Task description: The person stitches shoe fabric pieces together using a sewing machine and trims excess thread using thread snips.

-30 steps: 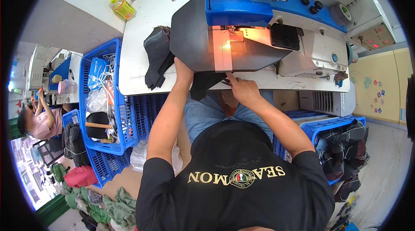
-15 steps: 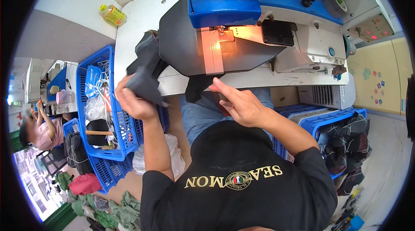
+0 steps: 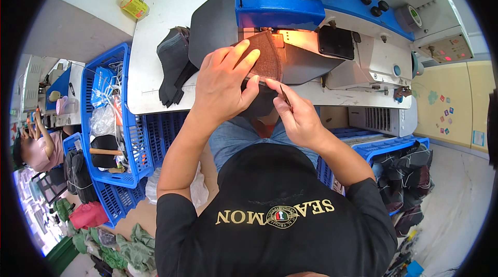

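A brown textured fabric piece [image 3: 266, 57] with a curved edge lies under the lit blue head of a sewing machine [image 3: 280, 11]. My left hand [image 3: 223, 82] rests flat on its left part, fingers spread, thumb at the near edge. My right hand [image 3: 301, 119] is at the piece's near corner, index finger touching it. Between that hand's thumb and index finger is a thin dark pointed tool [image 3: 285, 95]; its kind is unclear. Black material [image 3: 258, 102] hangs off the table edge below the hands. A stack of dark cut pieces [image 3: 175, 62] lies left of the machine's black plate [image 3: 212, 31].
Blue plastic baskets stand to the left [image 3: 136, 145] and right [image 3: 399, 145], the right one with dark bundled pieces [image 3: 410, 173]. A black phone [image 3: 336, 42] lies on the machine. A bottle [image 3: 133, 5] stands at the far left. Another person [image 3: 44, 147] sits at the left.
My left hand has moved right, from beside the dark stack to the machine's lit area, where the brown piece now lies. My right hand has come down slightly to its near corner.
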A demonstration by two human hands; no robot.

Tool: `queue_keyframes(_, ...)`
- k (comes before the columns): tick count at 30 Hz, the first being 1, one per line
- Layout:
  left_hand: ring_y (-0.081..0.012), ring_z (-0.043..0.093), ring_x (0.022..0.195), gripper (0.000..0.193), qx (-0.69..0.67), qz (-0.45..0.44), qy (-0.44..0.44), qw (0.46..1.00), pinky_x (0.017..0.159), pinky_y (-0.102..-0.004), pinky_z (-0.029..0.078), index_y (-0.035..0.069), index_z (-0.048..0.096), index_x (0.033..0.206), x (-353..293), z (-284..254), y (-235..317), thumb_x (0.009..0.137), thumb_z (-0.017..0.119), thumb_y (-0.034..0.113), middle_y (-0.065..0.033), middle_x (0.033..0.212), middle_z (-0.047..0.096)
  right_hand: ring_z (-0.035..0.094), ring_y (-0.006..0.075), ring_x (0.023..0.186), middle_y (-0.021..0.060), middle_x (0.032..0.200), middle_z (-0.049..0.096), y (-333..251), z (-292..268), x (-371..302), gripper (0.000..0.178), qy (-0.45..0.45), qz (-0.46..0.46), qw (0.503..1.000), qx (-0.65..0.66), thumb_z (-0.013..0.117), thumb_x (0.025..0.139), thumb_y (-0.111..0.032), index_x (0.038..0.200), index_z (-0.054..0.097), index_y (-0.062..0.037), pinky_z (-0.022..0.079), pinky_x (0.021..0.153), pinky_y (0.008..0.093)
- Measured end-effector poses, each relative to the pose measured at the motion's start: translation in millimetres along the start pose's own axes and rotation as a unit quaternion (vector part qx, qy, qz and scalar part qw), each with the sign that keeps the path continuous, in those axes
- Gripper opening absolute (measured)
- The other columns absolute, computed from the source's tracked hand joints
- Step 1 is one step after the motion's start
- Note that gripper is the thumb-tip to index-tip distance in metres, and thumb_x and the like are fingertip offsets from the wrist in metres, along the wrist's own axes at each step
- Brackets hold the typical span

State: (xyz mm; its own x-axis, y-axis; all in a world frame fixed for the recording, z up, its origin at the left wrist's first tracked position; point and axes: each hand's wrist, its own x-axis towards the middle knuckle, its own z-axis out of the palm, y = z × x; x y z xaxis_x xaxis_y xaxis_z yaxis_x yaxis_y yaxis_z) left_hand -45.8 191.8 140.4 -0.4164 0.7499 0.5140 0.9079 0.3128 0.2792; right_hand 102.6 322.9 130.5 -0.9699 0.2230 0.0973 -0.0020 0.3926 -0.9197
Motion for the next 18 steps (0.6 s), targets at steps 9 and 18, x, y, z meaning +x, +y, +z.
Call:
queue_keyframes(9, -0.0259, 0.054, 0.098, 0.040, 0.063, 0.007, -0.064, 0.996, 0.083, -0.0391, 0.040, 0.008, 0.067, 0.105, 17, -5, 5, 0.069, 0.059, 0.023, -0.0111, 0.111, 0.061, 0.064, 0.0379, 0.098, 0.0240, 0.110, 0.063, -5, -3, 6, 0.036, -0.035, 0.023, 0.999, 0.004, 0.048, 0.096, -0.008, 0.132, 0.047, -0.0025, 0.050, 0.084, 0.0388)
queue_keyframes(18, -0.0276, 0.054, 0.093, 0.035, 0.056, -0.013, -0.112, 0.992, 0.078, -0.0397, 0.041, 0.007, 0.065, 0.095, 25, -12, 8, 0.064, 0.062, 0.021, -0.0103, 0.103, 0.060, 0.065, 0.0316, 0.075, 0.0199, 0.090, 0.065, -9, -5, 7, 0.038, -0.084, 0.078, 0.993, 0.024, 0.049, 0.095, -0.008, 0.133, 0.046, -0.0046, 0.050, 0.070, 0.0374)
